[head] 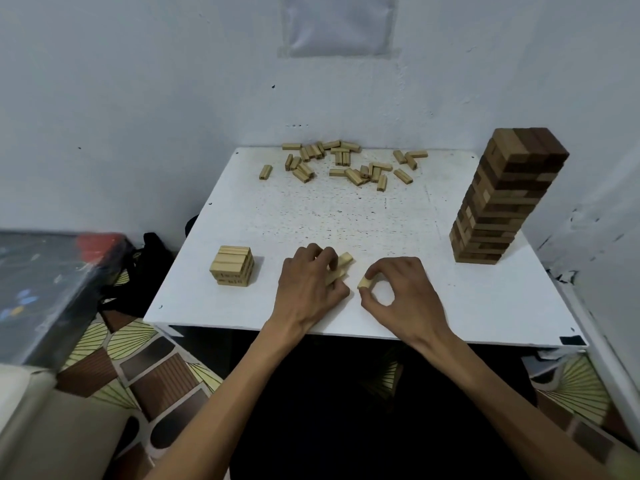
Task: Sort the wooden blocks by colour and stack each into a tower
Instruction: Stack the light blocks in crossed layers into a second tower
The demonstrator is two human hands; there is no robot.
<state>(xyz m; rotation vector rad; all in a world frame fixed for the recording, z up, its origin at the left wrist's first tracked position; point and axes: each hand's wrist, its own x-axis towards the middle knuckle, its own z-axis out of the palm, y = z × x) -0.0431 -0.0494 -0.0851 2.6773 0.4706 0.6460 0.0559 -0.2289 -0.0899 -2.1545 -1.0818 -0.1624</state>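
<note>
The left hand [311,289] curls round pale blocks [343,263] that poke out past its fingers. Just beside it, the right hand [407,294] pinches one block [364,282] between thumb and forefinger. The pale stack [232,266] sits just left of the left hand, the dark tower [505,199] stands well beyond the right hand, and loose blocks [346,164] lie far ahead of both. The blocks look light, stiff and smooth, so they are best pinched across the long sides and set down gently
</note>
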